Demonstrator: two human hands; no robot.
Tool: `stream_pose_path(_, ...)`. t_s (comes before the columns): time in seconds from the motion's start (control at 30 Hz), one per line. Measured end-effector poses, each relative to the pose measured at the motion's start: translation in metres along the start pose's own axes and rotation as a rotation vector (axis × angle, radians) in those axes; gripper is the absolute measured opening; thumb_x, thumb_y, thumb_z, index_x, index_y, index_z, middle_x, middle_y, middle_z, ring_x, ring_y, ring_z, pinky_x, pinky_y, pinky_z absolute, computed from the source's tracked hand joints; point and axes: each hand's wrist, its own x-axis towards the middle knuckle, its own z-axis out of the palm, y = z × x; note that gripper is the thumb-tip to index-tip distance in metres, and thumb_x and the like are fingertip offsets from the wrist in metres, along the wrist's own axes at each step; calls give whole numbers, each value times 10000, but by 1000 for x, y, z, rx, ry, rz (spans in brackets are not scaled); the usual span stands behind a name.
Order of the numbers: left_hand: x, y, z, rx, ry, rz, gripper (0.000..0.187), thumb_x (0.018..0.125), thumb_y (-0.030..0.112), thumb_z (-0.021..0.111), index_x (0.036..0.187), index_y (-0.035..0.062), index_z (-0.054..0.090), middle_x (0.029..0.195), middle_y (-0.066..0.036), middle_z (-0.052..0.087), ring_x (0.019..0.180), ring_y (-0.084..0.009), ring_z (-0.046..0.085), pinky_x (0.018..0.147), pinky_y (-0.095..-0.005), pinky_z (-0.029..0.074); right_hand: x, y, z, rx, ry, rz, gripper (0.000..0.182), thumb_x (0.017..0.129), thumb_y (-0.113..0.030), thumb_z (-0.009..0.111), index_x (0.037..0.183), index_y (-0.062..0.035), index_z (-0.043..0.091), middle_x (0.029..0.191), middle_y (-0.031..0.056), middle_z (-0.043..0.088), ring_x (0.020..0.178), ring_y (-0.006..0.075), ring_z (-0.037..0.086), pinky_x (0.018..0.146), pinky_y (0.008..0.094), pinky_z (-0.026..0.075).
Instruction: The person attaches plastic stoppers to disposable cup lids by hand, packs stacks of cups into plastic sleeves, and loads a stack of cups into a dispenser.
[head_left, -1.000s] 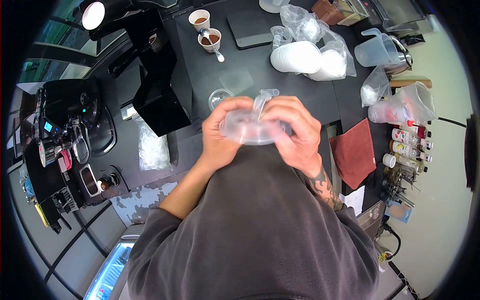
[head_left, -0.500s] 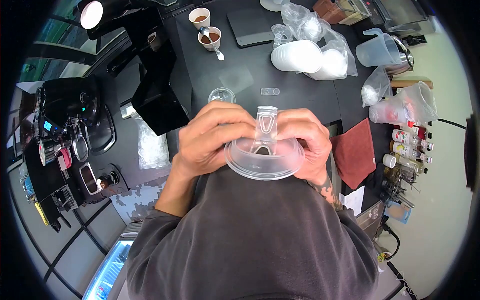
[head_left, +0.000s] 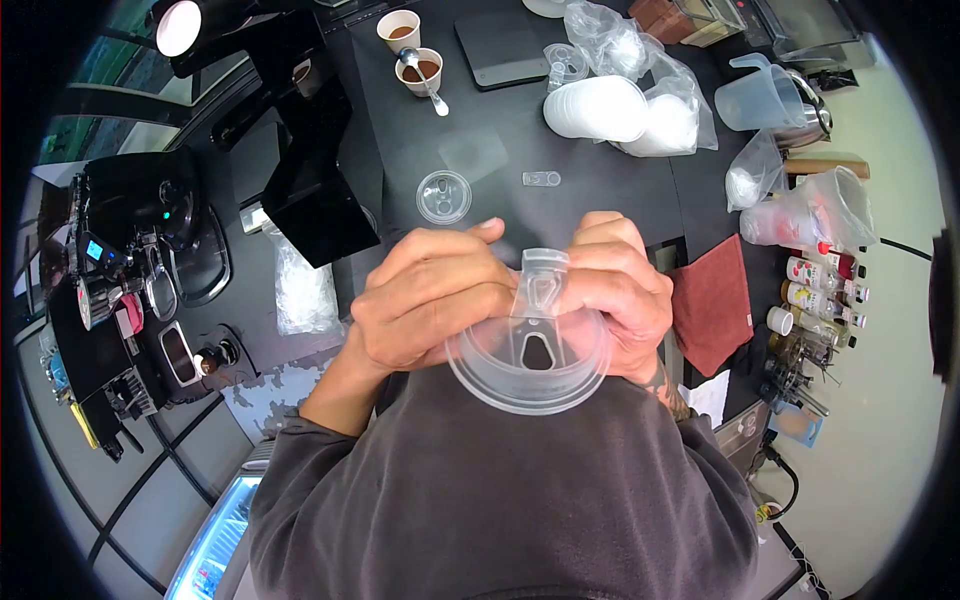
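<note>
Clear lid (head_left: 530, 388) is up in front of the grey shirt (head_left: 500, 490), tab (head_left: 542, 290) at 12, left hand (head_left: 432, 298) fingers clamped on its edge around 10 o'clock, right hand (head_left: 622, 295) fingers around 2, other lid (head_left: 444, 197) on the counter (head_left: 600, 195) toward 11

one dark worktop (head_left: 500, 150), matte. one pale wall (head_left: 890, 330), right. windows (head_left: 110, 125) upper left, dark-framed, greenish beyond. one round lamp (head_left: 179, 28), lit white. one glass-fronted cabinet (head_left: 213, 540), lower left, glowing blue-white. floor (head_left: 90, 500) grey, dark-lined.
</note>
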Motion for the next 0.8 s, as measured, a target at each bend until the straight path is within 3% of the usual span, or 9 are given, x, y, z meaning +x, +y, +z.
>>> stream_pose_path(0.2,-6,-9,4,-20,15,-33,291,787,80,865,1018,-20,719,982,-138,733,906,-293,718,887,-452,638,1,4,-3,-73,-44,33,232,738,-47,858,938,-70,744,942,54,729,838,227,652,797,354,497)
stream_pose_path(0.3,-6,-21,6,-135,-28,-150,340,766,60,870,1050,-29,705,993,-146,729,908,-302,726,918,-456,624,2,6,-4,1,-56,200,191,789,-57,823,949,-47,718,942,65,726,857,238,653,824,347,491)
stream_pose_path(0.33,-9,-26,3,-175,-85,-197,407,749,29,879,1102,-40,688,1036,-146,725,952,-278,722,949,-406,596,1,9,-4,20,-60,241,193,788,-62,820,950,-46,715,940,66,726,859,239,653,829,346,490)
stream_pose_path(0.47,-21,-20,8,-546,25,-497,526,736,-3,906,1201,-30,659,1144,-123,707,1061,-199,687,947,-311,536,-1,12,-4,49,-93,325,223,750,-27,789,954,-44,699,929,58,722,862,230,651,829,345,488)
stream_pose_path(0.57,-26,-12,15,-793,177,-654,585,721,9,930,1234,-23,652,1153,-116,703,1056,-173,683,933,-307,540,-3,12,-2,29,-118,364,233,737,-11,785,949,-42,694,920,47,718,840,221,634,803,343,485)
stream_pose_path(0.6,-25,-11,12,-734,160,-645,636,711,19,945,1266,-25,638,1147,-110,703,1058,-158,678,920,-300,540,-3,12,-1,17,-125,381,235,735,-7,786,948,-41,692,916,44,715,830,218,626,792,342,485)
stream_pose_path(0.8,-15,-2,8,-621,182,-677,517,751,50,927,1197,-28,677,1101,-102,715,1001,-162,690,883,-297,541,-5,7,4,40,-116,463,257,723,27,790,953,-34,692,906,33,705,777,187,574,733,319,480)
